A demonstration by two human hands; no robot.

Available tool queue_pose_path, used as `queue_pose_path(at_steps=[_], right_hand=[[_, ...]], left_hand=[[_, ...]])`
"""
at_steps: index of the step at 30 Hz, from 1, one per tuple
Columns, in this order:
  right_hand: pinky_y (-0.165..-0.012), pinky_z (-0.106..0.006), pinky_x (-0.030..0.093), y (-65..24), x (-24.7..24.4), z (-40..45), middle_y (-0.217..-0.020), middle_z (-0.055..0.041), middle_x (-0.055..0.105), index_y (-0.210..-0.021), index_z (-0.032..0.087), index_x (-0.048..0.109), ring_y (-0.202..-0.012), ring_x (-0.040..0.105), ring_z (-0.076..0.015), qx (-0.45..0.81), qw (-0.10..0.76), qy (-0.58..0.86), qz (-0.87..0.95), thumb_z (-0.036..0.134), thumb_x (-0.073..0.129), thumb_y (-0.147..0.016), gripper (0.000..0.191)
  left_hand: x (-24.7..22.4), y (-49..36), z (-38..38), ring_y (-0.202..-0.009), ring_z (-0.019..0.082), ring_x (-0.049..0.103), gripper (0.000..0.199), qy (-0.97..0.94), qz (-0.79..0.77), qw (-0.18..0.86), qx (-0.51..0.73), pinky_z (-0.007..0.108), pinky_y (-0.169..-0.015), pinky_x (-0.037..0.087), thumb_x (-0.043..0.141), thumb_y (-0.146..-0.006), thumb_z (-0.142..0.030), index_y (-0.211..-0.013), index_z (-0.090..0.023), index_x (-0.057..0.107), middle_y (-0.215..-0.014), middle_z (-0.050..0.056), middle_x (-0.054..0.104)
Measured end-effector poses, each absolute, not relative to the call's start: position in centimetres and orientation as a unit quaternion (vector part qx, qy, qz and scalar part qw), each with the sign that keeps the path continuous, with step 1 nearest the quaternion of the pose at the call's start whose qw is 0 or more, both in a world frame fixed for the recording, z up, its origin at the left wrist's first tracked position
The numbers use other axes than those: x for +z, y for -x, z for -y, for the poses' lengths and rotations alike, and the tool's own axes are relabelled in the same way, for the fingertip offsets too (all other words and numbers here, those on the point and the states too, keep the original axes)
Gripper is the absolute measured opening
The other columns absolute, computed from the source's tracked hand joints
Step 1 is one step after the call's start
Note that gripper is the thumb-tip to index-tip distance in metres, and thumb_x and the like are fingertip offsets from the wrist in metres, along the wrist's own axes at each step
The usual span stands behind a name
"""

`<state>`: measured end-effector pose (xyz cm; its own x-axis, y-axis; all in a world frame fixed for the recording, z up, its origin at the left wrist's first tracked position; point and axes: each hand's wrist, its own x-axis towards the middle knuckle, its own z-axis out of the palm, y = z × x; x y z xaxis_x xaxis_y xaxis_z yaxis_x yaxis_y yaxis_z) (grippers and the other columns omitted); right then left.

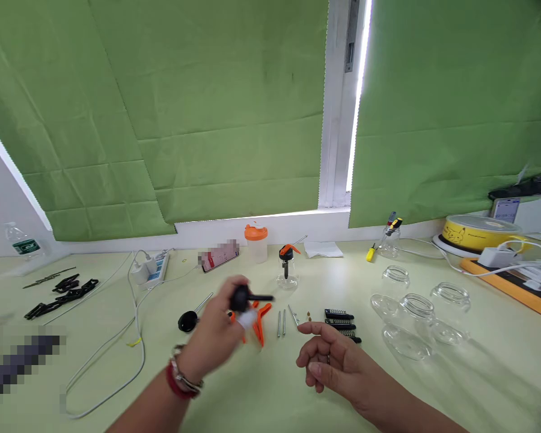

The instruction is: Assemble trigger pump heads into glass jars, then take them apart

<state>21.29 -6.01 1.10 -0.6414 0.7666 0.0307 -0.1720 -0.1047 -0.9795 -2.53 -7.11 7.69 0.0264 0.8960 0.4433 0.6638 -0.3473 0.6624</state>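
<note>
My left hand (219, 328), blurred and with a bracelet at the wrist, is closed around a black round cap (240, 299) with a black stem (260, 297) that points right. Loosely curled, my right hand (336, 364) has its fingers apart and holds nothing. Orange levers (259, 325) lie just beyond the left hand, partly hidden by it. Metal rods (282, 323) and black spring parts (339, 314) lie beyond the right hand. Another black cap (188, 322) sits left of my left hand. Behind stands a clear jar (288, 279) with a black and orange top (287, 252).
Several clear jars (417, 305) stand at the right. An orange-lidded cup (256, 243) and a phone (219, 255) are at the back. A white cable (139, 361) loops at the left, near black parts (63, 297). A yellow round case (480, 233) stands far right.
</note>
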Motion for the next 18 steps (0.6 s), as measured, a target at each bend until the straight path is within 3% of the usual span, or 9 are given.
queue_pose_path(at_steps=[2, 5, 8, 11, 14, 16, 18], right_hand=[[-0.070, -0.032, 0.044, -21.4, 1.0, 5.9, -0.094, -0.0052, 0.056, -0.118, 0.025, 0.046, -0.077, 0.054, -0.0152, 0.691, 0.327, 0.268, 0.587, 0.036, 0.065, -0.076, 0.047], [-0.070, -0.031, 0.044, -21.3, 0.3, 5.1, -0.093, -0.0047, 0.056, -0.114, 0.022, 0.047, -0.077, 0.054, -0.0144, 0.661, 0.326, 0.290, 0.610, 0.033, 0.062, -0.077, 0.041], [-0.070, -0.029, 0.045, -21.1, -0.3, 3.4, -0.094, -0.0044, 0.055, -0.116, 0.022, 0.045, -0.077, 0.052, -0.0134, 0.573, 0.338, 0.343, 0.663, 0.029, 0.055, -0.080, 0.038], [-0.071, -0.030, 0.046, -20.6, 0.3, 1.1, -0.108, -0.0065, 0.052, -0.129, 0.027, 0.034, -0.078, 0.054, -0.0136, 0.429, 0.320, 0.422, 0.731, 0.030, 0.052, -0.081, 0.051], [-0.081, -0.035, 0.044, -19.5, 2.0, -1.9, -0.132, -0.0100, 0.036, -0.139, 0.035, 0.016, -0.102, 0.052, -0.0206, 0.284, 0.277, 0.451, 0.800, 0.030, 0.053, -0.080, 0.071], [-0.094, -0.040, 0.036, -18.4, 3.2, -4.1, -0.145, -0.0101, 0.016, -0.141, 0.036, 0.011, -0.124, 0.035, -0.0278, 0.176, 0.264, 0.468, 0.825, 0.028, 0.055, -0.079, 0.076], [-0.098, -0.041, 0.031, -17.2, 4.0, -6.3, -0.148, -0.0099, 0.005, -0.141, 0.036, 0.012, -0.131, 0.025, -0.0325, 0.108, 0.246, 0.495, 0.826, 0.030, 0.056, -0.080, 0.076]], left_hand=[[8.8, 6.8, 6.2, -0.093, 0.018, 0.056, 0.036, -0.654, -0.607, 0.023, 0.451, 0.030, -0.083, 0.044, 0.059, -0.073, -0.022, -0.107, -0.023, 0.047, -0.102, 0.003, 0.059], [8.8, 13.2, 4.9, -0.090, 0.019, 0.058, 0.042, -0.559, -0.691, -0.080, 0.453, 0.030, -0.078, 0.045, 0.063, -0.069, -0.027, -0.106, -0.022, 0.045, -0.103, 0.004, 0.061], [6.7, 17.6, 4.1, -0.083, 0.021, 0.060, 0.042, -0.496, -0.774, -0.105, 0.378, 0.030, -0.072, 0.046, 0.062, -0.070, -0.032, -0.108, -0.021, 0.046, -0.104, 0.005, 0.062], [3.8, 19.6, 3.7, -0.060, 0.016, 0.057, 0.049, -0.481, -0.790, -0.091, 0.369, 0.031, -0.067, 0.046, 0.059, -0.073, -0.033, -0.119, -0.023, 0.045, -0.106, 0.004, 0.062], [1.7, 20.2, 3.4, -0.076, 0.021, 0.060, 0.046, -0.453, -0.803, -0.078, 0.379, 0.034, -0.075, 0.045, 0.057, -0.074, -0.034, -0.118, -0.024, 0.049, -0.112, 0.006, 0.060], [1.0, 20.4, 3.3, -0.089, 0.026, 0.059, 0.042, -0.443, -0.810, -0.071, 0.378, 0.035, -0.078, 0.045, 0.058, -0.072, -0.032, -0.111, -0.020, 0.052, -0.109, 0.010, 0.060], [0.7, 20.5, 3.2, -0.088, 0.027, 0.059, 0.041, -0.452, -0.808, -0.053, 0.374, 0.035, -0.075, 0.046, 0.058, -0.069, -0.028, -0.108, -0.018, 0.052, -0.103, 0.010, 0.061]])
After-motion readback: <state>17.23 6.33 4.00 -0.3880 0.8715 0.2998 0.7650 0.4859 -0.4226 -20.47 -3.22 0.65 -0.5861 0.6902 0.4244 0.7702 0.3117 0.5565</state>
